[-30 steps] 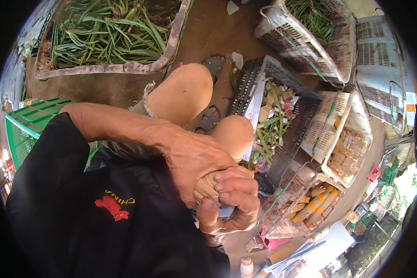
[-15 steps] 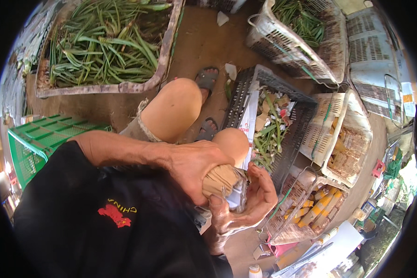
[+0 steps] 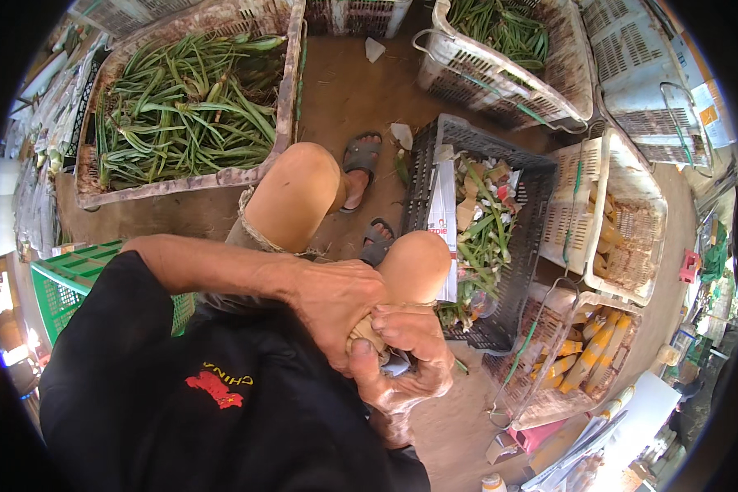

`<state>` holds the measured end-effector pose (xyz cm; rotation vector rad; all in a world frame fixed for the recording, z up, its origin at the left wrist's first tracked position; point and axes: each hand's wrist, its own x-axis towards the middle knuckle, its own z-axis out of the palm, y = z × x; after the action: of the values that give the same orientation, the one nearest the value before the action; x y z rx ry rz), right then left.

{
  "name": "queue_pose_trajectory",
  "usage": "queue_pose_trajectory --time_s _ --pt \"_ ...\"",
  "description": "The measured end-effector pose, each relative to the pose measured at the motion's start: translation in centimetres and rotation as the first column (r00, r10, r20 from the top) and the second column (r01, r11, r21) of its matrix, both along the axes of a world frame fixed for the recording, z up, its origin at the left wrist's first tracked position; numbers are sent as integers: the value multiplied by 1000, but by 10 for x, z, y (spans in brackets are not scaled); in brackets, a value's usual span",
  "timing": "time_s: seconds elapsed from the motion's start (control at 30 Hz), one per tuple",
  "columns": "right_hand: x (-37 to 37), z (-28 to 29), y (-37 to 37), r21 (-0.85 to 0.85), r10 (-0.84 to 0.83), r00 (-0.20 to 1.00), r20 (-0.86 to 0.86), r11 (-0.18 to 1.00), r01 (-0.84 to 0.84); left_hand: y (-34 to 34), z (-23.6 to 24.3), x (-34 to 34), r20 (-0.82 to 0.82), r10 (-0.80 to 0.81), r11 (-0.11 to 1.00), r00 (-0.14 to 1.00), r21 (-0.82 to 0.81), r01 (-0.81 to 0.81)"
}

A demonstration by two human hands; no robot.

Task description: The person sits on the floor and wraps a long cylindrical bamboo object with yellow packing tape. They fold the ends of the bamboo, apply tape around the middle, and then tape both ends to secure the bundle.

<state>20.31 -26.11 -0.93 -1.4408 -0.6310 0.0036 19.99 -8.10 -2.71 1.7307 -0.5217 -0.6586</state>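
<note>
In front of my body, close to my knees, both hands close round a bundle wrapped in brown paper [image 3: 366, 331], with a whitish, shiny part at its lower right end. My left hand [image 3: 332, 303] lies over its upper left side and grips it. From the right, my right hand [image 3: 414, 344] presses the bundle's end with fingers curled and thumb against the paper. Most of the bundle is hidden behind the hands and against my dark shirt, so its full length and contents cannot be made out.
A large crate of long green leaves [image 3: 193, 111] stands far left, a green crate [image 3: 70, 283] at left. Beyond my right knee is a black crate [image 3: 529, 238] of trimmings and paper scraps. At right, a pale crate holds yellow-banded brown packages [image 3: 590, 353]; more pale crates [image 3: 508, 82] stand behind.
My right hand's fingers have closed in over the bundle's end, beside my left hand, hiding more of the brown paper. The view has shifted slightly.
</note>
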Motion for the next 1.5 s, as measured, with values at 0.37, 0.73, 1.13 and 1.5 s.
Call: queue_pose_trajectory --time_s 0.37,0.73,1.13,1.5 --pt "12 -15 -10 21 125 985 123 991 -129 -17 -2 19 -96 -131 936 987 -339 92" --pt "19 -8 3 81 56 994 -90 996 -49 -12 -9 20 -177 -8 982 984 -189 -27" --pt "10 -7 -15 -305 -214 861 461 873 380 -19 -3 13 -94 55 987 994 -148 -69" --pt "13 -3 -17 -277 -160 891 426 914 296 -26 2 22 -90 -99 992 991 -82 91"
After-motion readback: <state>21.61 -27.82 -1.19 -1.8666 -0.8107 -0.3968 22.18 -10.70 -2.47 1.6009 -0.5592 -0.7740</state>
